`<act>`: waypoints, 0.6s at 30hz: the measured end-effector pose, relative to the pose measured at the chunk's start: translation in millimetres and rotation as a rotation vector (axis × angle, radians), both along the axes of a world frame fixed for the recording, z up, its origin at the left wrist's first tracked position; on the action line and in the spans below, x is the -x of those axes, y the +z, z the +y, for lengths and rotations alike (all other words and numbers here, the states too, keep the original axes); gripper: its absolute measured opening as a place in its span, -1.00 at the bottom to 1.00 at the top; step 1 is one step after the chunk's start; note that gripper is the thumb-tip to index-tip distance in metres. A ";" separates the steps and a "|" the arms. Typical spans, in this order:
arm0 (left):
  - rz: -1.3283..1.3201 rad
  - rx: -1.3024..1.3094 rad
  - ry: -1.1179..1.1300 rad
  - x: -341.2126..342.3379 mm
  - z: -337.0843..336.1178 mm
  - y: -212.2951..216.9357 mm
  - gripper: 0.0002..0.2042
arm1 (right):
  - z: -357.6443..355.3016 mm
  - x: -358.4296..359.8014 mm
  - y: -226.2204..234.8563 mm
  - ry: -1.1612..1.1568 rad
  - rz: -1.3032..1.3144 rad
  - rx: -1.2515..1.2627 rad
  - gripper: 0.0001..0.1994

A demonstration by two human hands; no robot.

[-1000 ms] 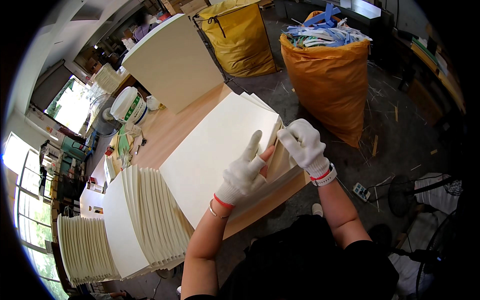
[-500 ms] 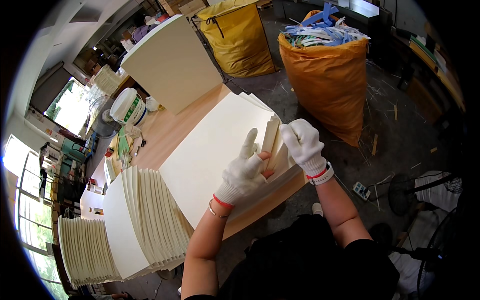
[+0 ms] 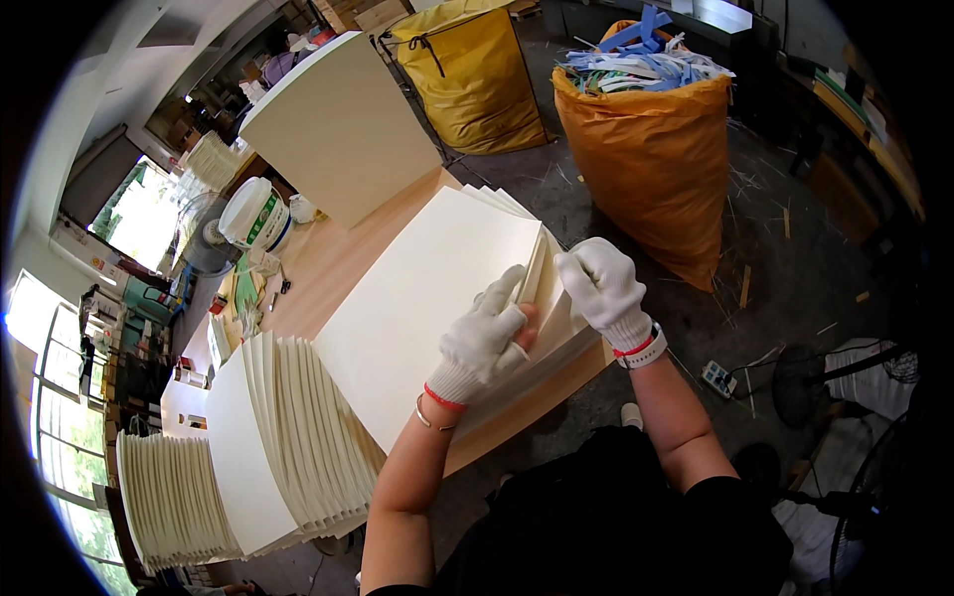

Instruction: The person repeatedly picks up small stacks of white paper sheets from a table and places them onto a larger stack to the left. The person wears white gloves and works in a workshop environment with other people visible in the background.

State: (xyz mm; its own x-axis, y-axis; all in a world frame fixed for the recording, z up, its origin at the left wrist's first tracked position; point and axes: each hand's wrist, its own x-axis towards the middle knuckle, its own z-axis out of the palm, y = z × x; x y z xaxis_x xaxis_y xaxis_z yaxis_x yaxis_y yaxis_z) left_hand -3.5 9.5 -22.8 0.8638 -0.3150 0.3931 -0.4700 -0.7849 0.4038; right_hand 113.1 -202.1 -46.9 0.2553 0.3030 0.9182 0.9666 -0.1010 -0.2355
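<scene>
A flat stack of large cream paper sheets (image 3: 417, 298) lies on a wooden table (image 3: 328, 253). Both hands wear white knit gloves. My left hand (image 3: 482, 338) rests on the top sheet near its right edge, fingers lifting the edges of a few sheets. My right hand (image 3: 601, 288) pinches the raised right corner of those sheets, bending them upward off the stack.
Fanned piles of folded cream sheets (image 3: 278, 437) stand at the table's left, more (image 3: 164, 497) beyond. A tall cream stack (image 3: 343, 124) and a white bucket (image 3: 253, 214) sit at the far end. An orange sack of scraps (image 3: 646, 149) and a yellow sack (image 3: 467, 79) stand on the floor.
The right hand has drawn the corner of a few sheets up and to the right; the left hand has slid right to the lifted edge.
</scene>
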 end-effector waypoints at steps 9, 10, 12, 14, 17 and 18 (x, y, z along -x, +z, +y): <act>0.040 0.041 0.111 6.4 -8.4 6.3 -0.56 | -1.6 1.7 -2.0 -0.036 -0.021 0.001 -0.78; 0.003 0.015 0.098 6.8 -8.2 6.0 -0.57 | -1.0 2.2 -0.4 0.014 0.015 -0.017 -0.78; -0.071 -0.038 0.074 8.3 -8.0 5.3 -0.58 | 0.6 3.3 2.7 0.084 0.083 -0.044 -0.78; -0.082 -0.027 0.059 6.6 -6.3 -0.6 -0.55 | 2.8 3.0 1.7 0.091 0.138 -0.055 -0.78; -0.124 -0.055 -0.042 -4.4 0.5 -6.4 -0.51 | 3.6 1.6 -1.5 0.044 0.096 -0.065 -0.77; -0.142 -0.072 -0.090 -7.9 1.6 -5.5 -0.50 | 3.5 1.2 -2.9 0.025 0.063 -0.070 -0.77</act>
